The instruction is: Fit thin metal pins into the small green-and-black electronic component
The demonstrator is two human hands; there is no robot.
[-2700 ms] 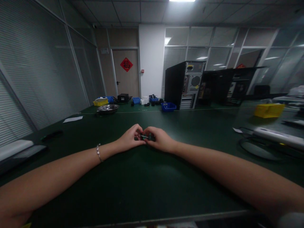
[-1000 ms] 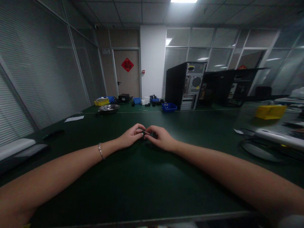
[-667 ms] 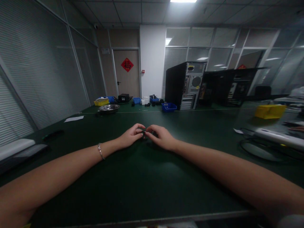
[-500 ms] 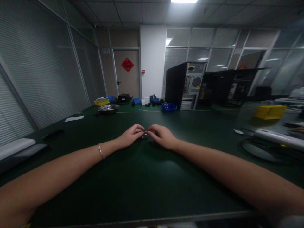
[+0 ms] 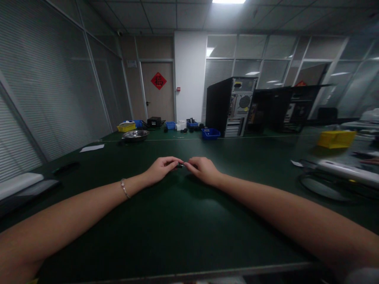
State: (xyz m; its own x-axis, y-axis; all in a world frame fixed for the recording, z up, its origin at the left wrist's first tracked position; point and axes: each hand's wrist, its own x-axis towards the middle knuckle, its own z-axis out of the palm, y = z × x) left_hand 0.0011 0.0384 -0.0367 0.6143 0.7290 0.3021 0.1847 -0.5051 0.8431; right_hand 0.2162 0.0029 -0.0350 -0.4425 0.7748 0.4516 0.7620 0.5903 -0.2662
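You are pinching a small dark part (image 5: 179, 166) in your left hand (image 5: 160, 170), over the green worktop (image 5: 183, 225), your right hand (image 5: 203, 170) curving beside its end, that grip being unclear

Tabletop (image 5: 177, 228): looked smooth, with a soft sheen. Dish (image 5: 132, 137): was polished metal, glossy. Sheet (image 5: 92, 148): was matt paper. Blue tray (image 5: 211, 136) and yellow bin (image 5: 333, 141): were plastic. Bracelet (image 5: 123, 188): was shiny metal. Door (image 5: 158, 104): showed a wood finish. Small held piece (image 5: 180, 166): seemed partly metallic, though blurred.
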